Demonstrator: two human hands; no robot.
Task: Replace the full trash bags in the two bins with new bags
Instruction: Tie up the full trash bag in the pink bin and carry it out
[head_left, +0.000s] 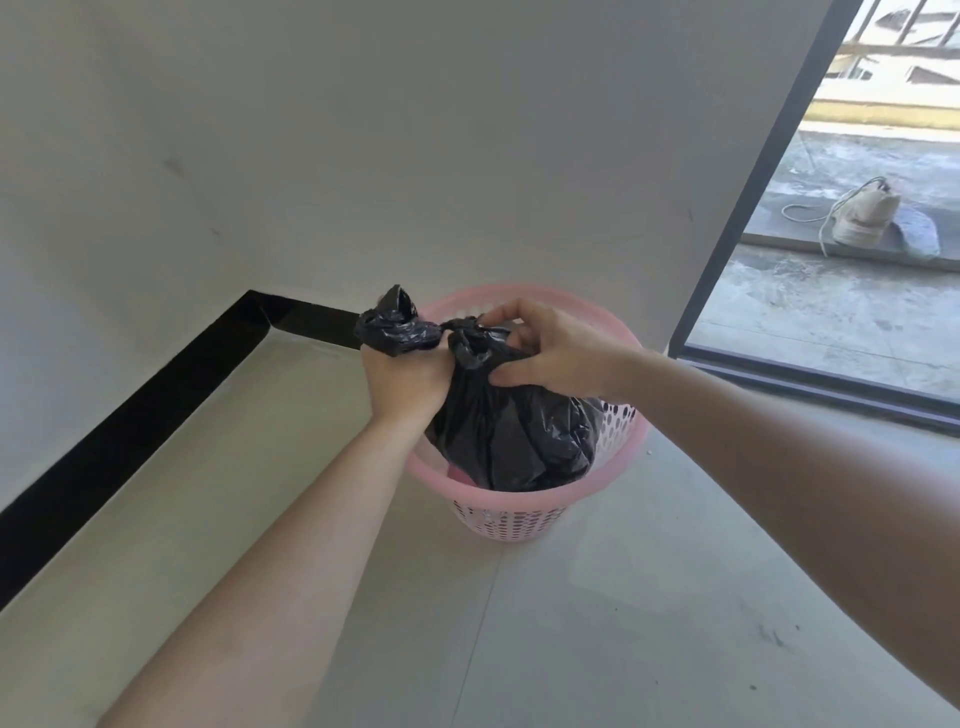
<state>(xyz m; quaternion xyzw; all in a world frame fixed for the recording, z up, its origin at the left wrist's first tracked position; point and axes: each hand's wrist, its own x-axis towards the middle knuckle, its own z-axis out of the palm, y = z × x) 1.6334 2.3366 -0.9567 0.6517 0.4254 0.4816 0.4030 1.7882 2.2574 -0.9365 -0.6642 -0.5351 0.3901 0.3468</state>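
While both hands knot it, left hand (402, 376) gripping one tail, right hand (545, 348) pinching the knot, the full black bag (511, 436) sits in the pink bin (506, 501) (fresh liner and second bin unseen, presumably still to do).

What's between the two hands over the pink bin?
Head view: the knot of the black trash bag, with left hand and right hand gripping either side, above the pink bin.

Grey floor (623, 597), pink bin (511, 519) standing on it
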